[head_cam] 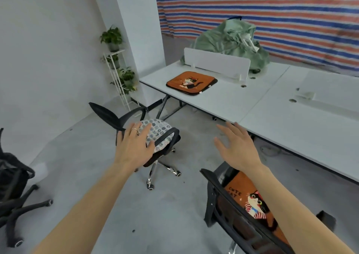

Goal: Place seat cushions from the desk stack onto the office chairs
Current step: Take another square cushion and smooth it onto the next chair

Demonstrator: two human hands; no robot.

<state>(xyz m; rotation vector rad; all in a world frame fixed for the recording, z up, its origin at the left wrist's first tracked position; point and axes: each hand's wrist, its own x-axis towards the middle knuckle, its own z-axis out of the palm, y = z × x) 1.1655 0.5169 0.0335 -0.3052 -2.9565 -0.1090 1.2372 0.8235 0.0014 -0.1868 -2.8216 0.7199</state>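
An orange cat-print cushion lies flat on the white desk, near its left end. A patterned white-and-grey cushion sits on the seat of a black office chair in the middle of the floor. My left hand hovers over that chair with fingers straight, overlapping the cushion's near edge. My right hand is spread open in the air, holding nothing, between the chair and the desk's front edge. A second orange cat cushion lies on the near chair under my right forearm.
A third black chair stands at the far left. A white divider panel and a bulky green bag are on the desk's back. A plant stand is by the pillar. Bare concrete floor lies between the chairs.
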